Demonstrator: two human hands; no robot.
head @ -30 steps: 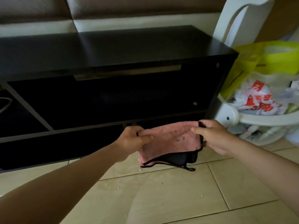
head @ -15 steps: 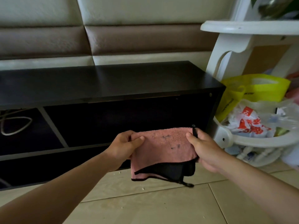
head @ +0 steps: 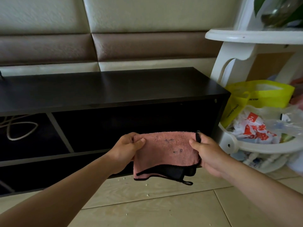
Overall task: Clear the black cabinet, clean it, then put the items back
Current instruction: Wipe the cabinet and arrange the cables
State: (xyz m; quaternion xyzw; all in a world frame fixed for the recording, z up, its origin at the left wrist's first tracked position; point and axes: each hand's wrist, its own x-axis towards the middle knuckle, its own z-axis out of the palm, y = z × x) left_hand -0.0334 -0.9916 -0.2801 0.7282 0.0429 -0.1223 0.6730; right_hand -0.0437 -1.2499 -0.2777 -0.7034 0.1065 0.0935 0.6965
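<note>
The long, low black wooden cabinet [head: 114, 86] stands straight ahead, its top running left to right, above and beyond both hands. Before its open front hangs a folded pink terry cloth [head: 167, 149], black-trimmed and smudged dark, stretched crosswise. The left hand [head: 126, 148] pinches one top corner in its grip, the right hand [head: 206, 151] the other, equally near.

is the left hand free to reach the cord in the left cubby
Probably not yet: the left hand pinches the pink cloth. The cubby front is open, so the cord looks reachable once freed.
</note>
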